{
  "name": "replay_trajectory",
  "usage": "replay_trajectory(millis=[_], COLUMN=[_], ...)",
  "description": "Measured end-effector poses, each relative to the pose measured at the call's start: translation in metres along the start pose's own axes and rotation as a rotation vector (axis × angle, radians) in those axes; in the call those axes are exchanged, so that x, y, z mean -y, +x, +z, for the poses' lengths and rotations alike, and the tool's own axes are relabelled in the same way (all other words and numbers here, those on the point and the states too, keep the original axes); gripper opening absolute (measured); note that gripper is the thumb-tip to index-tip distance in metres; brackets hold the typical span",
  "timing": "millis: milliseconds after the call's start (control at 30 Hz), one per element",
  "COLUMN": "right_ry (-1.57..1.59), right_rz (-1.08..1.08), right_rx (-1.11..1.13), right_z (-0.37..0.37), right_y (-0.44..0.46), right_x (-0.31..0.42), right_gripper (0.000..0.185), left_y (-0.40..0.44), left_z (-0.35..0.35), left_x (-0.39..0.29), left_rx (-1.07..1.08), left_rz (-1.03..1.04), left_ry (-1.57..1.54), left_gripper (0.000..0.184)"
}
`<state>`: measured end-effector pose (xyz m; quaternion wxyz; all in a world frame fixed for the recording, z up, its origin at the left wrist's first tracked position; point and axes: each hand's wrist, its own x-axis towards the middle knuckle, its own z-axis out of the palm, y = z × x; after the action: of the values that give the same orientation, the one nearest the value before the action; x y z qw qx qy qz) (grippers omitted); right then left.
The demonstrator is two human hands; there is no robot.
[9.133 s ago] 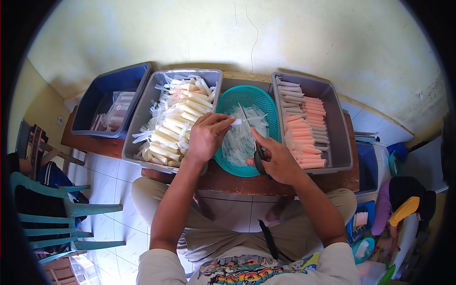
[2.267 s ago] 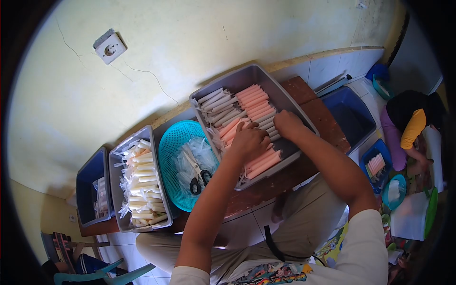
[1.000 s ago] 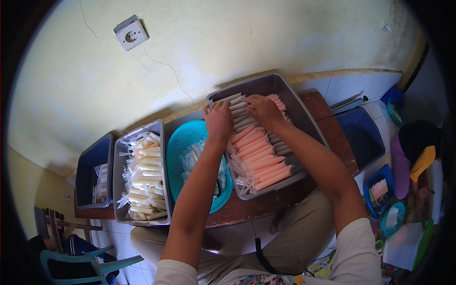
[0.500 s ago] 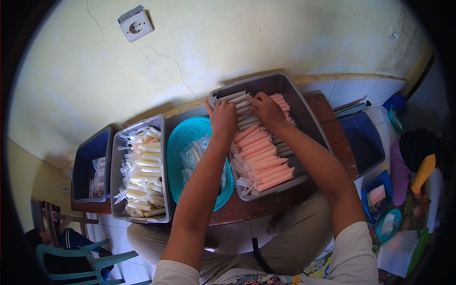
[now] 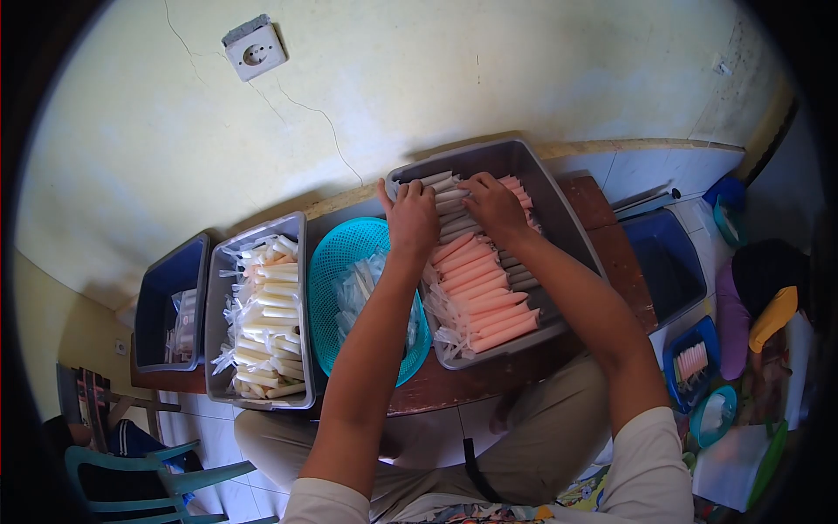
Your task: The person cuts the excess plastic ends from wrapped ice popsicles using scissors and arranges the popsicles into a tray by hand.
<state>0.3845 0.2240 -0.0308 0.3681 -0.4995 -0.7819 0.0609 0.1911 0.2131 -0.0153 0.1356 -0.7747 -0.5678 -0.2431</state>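
A large grey tub [image 5: 583,229] holds rows of filled plastic tubes that look like ice pops. Pink ice pops [image 5: 480,288] with loosely tied clear ends lie at its near side, and grey-brown ice pops [image 5: 456,224] lie farther in. Over the tub's far left corner, my left hand [image 5: 413,218] has its fingers closed at the left end of a grey-brown ice pop, thumb raised near the rim. My right hand [image 5: 493,208] pinches the right end of that row. The fingertips partly hide the tubes, so exact contact is hard to see.
Left of the tub stand a turquoise basket [image 5: 319,288] with clear plastic bags, a grey bin [image 5: 303,288] of cream-coloured ice pops and a dark bin [image 5: 157,301]. A wall rises behind the table [image 5: 445,384]. Another person [image 5: 772,288] works at the right, near a blue tray [image 5: 674,384].
Both hands stay over the grey-brown row with only slight finger movement; the right fingers have shifted a little. The view has tilted very slightly.
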Motion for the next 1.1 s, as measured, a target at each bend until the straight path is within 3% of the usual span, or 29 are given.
replay_trajectory(millis=[300, 433, 700, 1100], right_ry=[0.019, -0.127, -0.098, 0.053], right_rz=[-0.009, -0.112, -0.264, -0.397], right_rx=[-0.073, -0.154, -0.197, -0.206], right_z=[-0.020, -0.039, -0.071, -0.067], right_y=[-0.005, -0.009, -0.020, -0.024], right_x=[0.013, 0.022, 0.048, 0.139], right_gripper=[0.025, 0.025, 0.025, 0.027], left_y=[-0.002, -0.005, -0.033, -0.070], left_z=[-0.007, -0.016, -0.060, -0.156], left_x=[-0.004, -0.009, -0.016, 0.031], left_rx=[-0.238, -0.345, -0.400, -0.407], left_rz=[0.080, 0.116, 0.154, 0.158], left_ry=[-0.077, -0.124, -0.255, -0.395], left_gripper=[0.021, 0.019, 0.021, 0.032])
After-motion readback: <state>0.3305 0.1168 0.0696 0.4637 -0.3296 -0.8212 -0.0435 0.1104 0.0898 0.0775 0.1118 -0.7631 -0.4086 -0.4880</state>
